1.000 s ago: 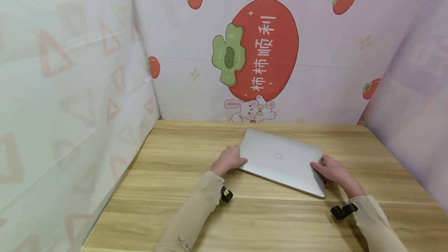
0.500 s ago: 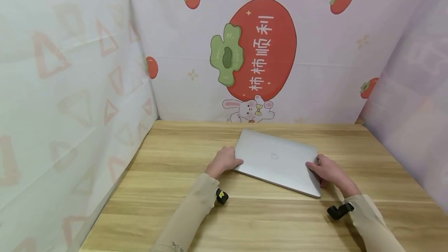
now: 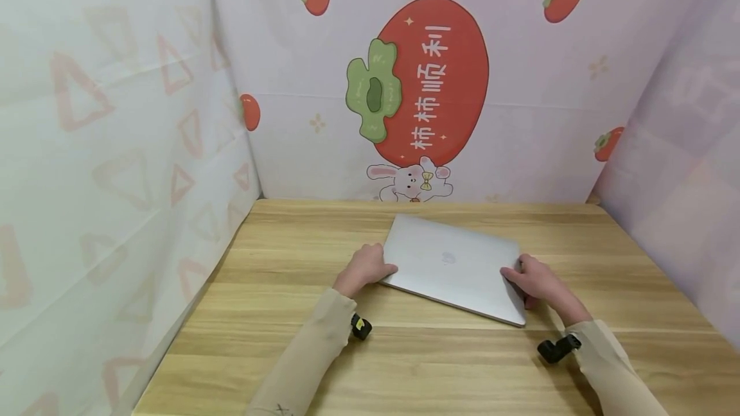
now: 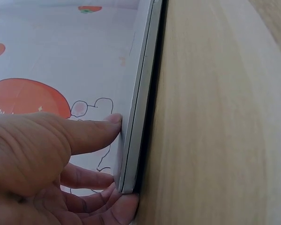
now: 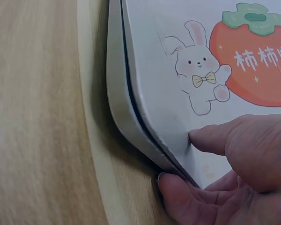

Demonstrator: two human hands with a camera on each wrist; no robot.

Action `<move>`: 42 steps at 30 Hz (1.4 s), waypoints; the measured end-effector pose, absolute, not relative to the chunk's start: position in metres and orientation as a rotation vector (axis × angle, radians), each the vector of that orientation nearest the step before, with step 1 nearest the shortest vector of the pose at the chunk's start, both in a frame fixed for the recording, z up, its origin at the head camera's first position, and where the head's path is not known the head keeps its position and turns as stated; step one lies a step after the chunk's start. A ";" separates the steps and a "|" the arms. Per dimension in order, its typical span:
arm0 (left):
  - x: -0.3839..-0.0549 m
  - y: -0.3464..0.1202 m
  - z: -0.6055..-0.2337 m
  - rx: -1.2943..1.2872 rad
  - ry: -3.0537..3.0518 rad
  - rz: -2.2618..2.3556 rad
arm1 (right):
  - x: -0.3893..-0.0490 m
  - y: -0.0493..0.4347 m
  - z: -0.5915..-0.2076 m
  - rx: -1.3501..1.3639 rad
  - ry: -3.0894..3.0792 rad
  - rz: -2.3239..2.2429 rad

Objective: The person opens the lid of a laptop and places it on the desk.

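Observation:
A closed silver laptop (image 3: pixel 445 281) lies at a slant on the wooden table, lid upward, with a faint round logo in its middle. My left hand (image 3: pixel 367 267) grips its left side near the front corner. In the left wrist view, the thumb (image 4: pixel 96 133) presses on the lid and fingertips reach under the edge. On the opposite side my right hand (image 3: pixel 539 280) pinches the right edge. The right wrist view has that thumb (image 5: pixel 210 138) on the lid and a finger (image 5: pixel 175 190) under the rim. Whether the laptop is slightly raised, I cannot tell.
Bare wooden tabletop (image 3: pixel 439 364) surrounds the laptop. A patterned cloth (image 3: pixel 300 159) hangs behind the table, with more cloth at the left (image 3: pixel 133 210) and right (image 3: pixel 682 165) sides. A black camera sits on each wrist.
Both hands and the laptop have shifted a little to the left across the table. The grip looks the same throughout. The head view has also turned slightly.

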State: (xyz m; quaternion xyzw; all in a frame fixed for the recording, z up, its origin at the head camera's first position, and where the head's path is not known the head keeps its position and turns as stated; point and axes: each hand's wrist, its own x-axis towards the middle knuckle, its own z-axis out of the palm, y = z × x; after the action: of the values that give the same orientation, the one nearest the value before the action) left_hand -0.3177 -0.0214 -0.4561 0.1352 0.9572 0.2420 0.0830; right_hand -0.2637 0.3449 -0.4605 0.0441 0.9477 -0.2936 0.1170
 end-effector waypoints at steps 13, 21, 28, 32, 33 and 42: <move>-0.316 -0.028 -0.456 0.413 2.879 0.681 | -0.265 0.339 -0.460 0.113 2.767 -0.869; -0.312 -0.036 -0.455 0.382 2.867 0.678 | -0.269 0.331 -0.459 0.098 2.758 -0.865; -0.310 -0.044 -0.449 0.385 2.847 0.674 | -0.274 0.324 -0.460 0.081 2.772 -0.868; -0.309 -0.048 -0.449 0.369 2.836 0.696 | -0.278 0.321 -0.460 0.069 2.774 -0.881; -0.309 -0.049 -0.449 0.371 2.835 0.699 | -0.278 0.321 -0.460 0.067 2.772 -0.886; -0.304 -0.060 -0.453 0.359 2.837 0.726 | -0.283 0.312 -0.462 0.028 2.754 -0.933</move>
State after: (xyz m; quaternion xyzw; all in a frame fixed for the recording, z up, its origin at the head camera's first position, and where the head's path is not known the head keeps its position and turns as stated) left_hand -0.3044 -0.0603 -0.4535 0.1210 0.9572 0.2450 0.0953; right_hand -0.2833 0.3121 -0.4621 0.0096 0.9406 -0.3186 0.1165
